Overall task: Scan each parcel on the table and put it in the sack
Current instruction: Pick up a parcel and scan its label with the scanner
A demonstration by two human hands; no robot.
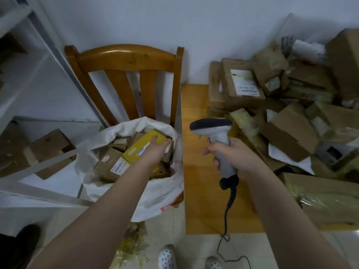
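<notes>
Yellow parcel (146, 137) sits in the sack (165, 189) mouth, left hand (158, 144) gripping its far end. Right hand (233, 154) holds the scanner (218, 133) right of the sack. Lay it flat on the boxes (108, 165) inside, then let go.

A wooden chair (128, 59) stood against the white wall (213, 26), between a pale metal shelf (48, 49) and a table (198, 152); the floor (172, 228) was tiled.

Left hand (159, 145) holds parcel (148, 135) (yellow); right hand (236, 155), scanner (213, 126).
</notes>
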